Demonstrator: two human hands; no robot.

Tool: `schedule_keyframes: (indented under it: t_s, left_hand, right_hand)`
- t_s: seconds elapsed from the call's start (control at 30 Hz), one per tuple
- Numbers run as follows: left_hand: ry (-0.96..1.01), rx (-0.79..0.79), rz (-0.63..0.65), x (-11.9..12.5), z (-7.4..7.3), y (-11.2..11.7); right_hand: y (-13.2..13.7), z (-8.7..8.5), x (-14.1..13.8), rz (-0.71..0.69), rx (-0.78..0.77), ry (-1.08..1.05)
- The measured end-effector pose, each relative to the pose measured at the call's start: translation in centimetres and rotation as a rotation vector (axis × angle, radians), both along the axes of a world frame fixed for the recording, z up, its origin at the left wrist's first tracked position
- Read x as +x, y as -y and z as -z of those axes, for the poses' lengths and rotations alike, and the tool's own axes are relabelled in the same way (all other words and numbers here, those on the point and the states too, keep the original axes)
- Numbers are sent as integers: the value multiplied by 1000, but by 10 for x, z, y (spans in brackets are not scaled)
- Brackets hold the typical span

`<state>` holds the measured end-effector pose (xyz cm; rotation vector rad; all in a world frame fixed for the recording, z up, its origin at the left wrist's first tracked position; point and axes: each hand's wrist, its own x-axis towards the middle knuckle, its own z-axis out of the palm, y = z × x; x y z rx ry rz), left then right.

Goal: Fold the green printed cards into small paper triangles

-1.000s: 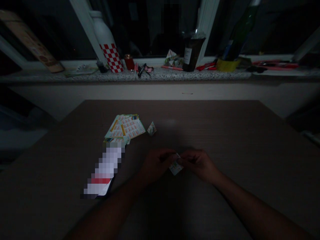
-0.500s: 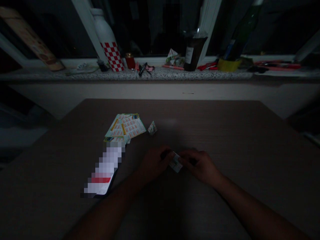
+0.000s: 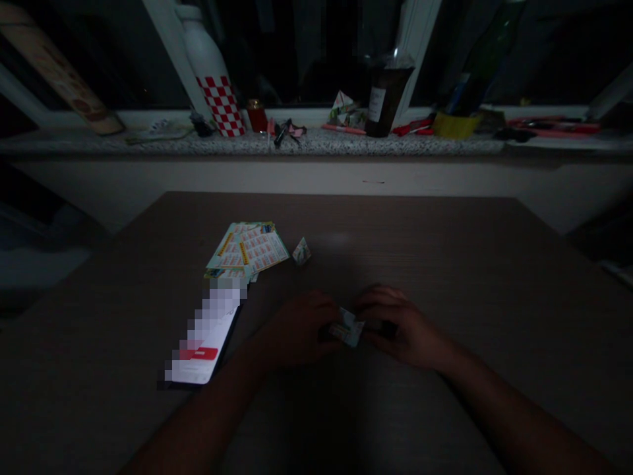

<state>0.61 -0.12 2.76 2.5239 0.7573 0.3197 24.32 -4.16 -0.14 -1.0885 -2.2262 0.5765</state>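
Note:
In dim light, my left hand [image 3: 297, 330] and my right hand [image 3: 395, 326] meet at the middle of a dark wooden table [image 3: 445, 264]. Both pinch a small folded piece of printed paper [image 3: 349, 328] held between their fingertips, low over the tabletop. A small folded paper shape [image 3: 301, 251] stands on the table just beyond my left hand. A fan of printed paper sheets [image 3: 248, 247] lies further left.
A lit phone [image 3: 208, 336] lies left of my left arm. The stone windowsill [image 3: 247, 144] behind the table carries a red-and-white checked bottle [image 3: 215, 79], a dark cup [image 3: 386, 99], a green bottle [image 3: 477, 59], a yellow tape roll [image 3: 452, 125] and pens.
Both hands have lowered toward the table and drawn slightly nearer me, still pinching the folded paper, which now sits flatter between the fingertips.

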Motion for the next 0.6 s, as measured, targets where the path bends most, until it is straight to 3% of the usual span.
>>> schedule_keyframes:
  t_s: [0.2,0.6]
  left_hand:
    - [-18,14,23,0,8,-6]
    - [-76,54,-61,0,6,-7]
  right_hand:
    - [1,3,-3,32,1,54]
    - [0,10,-3,88,19,39]
